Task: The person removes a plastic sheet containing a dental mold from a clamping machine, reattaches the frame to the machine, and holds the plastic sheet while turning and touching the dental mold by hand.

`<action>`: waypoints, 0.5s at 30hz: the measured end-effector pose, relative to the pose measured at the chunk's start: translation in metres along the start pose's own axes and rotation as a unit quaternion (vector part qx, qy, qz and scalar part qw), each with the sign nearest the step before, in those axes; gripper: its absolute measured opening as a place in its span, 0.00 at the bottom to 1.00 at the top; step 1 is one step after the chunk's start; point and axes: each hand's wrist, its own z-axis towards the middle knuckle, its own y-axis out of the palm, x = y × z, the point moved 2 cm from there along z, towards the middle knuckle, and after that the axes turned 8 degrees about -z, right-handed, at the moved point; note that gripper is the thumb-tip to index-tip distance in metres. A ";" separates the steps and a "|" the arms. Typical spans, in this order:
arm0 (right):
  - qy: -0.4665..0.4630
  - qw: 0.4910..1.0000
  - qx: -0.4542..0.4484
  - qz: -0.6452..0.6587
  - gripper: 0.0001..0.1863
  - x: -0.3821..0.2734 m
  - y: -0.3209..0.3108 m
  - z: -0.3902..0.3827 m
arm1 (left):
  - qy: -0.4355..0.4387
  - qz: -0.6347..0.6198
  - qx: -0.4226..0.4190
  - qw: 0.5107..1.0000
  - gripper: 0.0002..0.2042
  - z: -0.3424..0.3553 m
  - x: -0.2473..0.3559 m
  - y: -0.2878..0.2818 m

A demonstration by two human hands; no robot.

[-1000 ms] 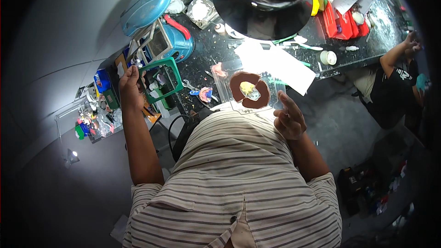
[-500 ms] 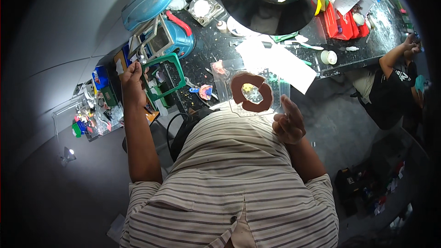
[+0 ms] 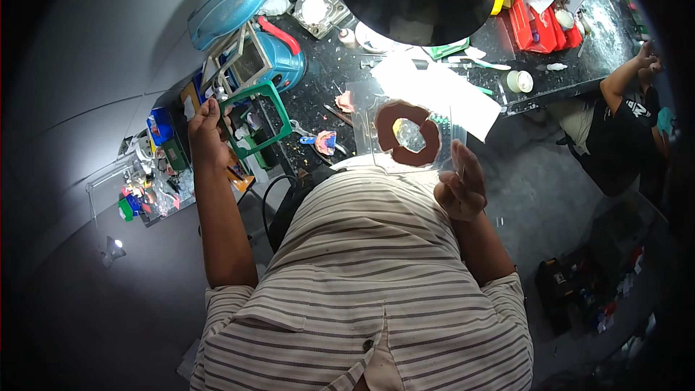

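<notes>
My left hand (image 3: 210, 137) is closed on a green rectangular frame (image 3: 284, 116), held out over the left of the bench. My right hand (image 3: 460, 187) grips the lower right edge of a transparent square plastic plate (image 3: 368, 112), fingers bent. On the plate lies a brown ring (image 3: 427, 145) with splits in it, its centre see-through with yellowish and silvery patches. Between the frame and the plate, on the bench, are a blue dental tray with pink material (image 3: 324, 143) and some metal tools. A white paper (image 3: 478, 112) lies behind the plate, brightly lit.
The dark bench (image 3: 326, 72) holds a blue round machine (image 3: 286, 65), red bins (image 3: 528, 25), a small jar (image 3: 520, 81) and scattered tools. A black lamp shade (image 3: 409, 14) overhangs it. At right, another person (image 3: 622, 112) works, arm raised. A cluttered side bench (image 3: 166, 188) stands at left.
The plate with the brown ring has moved to the right and is turned slightly; my right hand has moved with it. My left hand and the green frame have stayed nearly in place.
</notes>
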 end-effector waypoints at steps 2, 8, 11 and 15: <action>0.000 1.000 0.009 0.003 0.18 0.001 0.002 0.005 | -0.001 -0.012 -0.009 1.000 0.12 0.001 0.002 -0.001; 0.018 0.999 0.030 0.020 0.17 0.000 0.003 0.009 | -0.006 -0.023 -0.003 1.000 0.12 0.000 0.007 0.003; 0.018 0.998 0.035 0.050 0.18 -0.003 0.002 0.014 | -0.002 -0.020 0.003 1.000 0.12 -0.001 0.007 0.004; 0.022 0.996 0.014 0.080 0.20 -0.013 -0.003 0.010 | -0.001 -0.027 0.011 1.000 0.12 -0.003 0.005 0.006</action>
